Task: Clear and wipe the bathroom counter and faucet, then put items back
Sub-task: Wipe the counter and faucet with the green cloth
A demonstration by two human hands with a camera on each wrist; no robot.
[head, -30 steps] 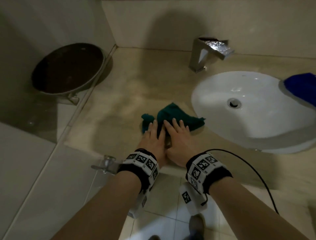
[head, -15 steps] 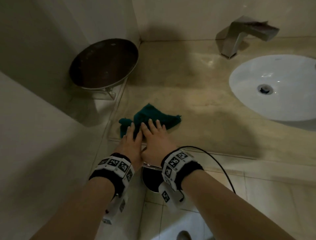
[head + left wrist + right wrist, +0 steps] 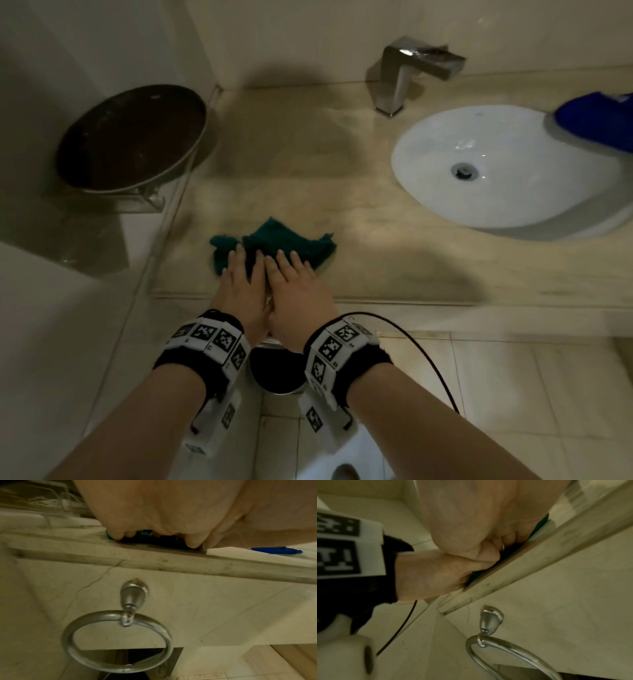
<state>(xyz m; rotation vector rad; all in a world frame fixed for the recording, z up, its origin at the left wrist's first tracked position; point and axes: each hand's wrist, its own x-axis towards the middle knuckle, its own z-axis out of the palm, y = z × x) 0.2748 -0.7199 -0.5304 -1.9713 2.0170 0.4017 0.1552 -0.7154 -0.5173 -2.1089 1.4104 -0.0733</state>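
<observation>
We see a teal cloth point(image 3: 274, 240) on our beige marbled counter point(image 3: 342, 212), a white sink point(image 3: 496, 164) and black-and-white checked wristbands point(image 3: 209, 337).

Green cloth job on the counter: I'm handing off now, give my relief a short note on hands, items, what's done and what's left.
Left hand and right hand: both flat, fingers straight, pressing the green cloth near the counter front-left edge.
Counter around the cloth is bare; a blue item sits by the sink.
Wiping in progress.
Left: the remaining counter, the faucet, then putting items back.
</observation>
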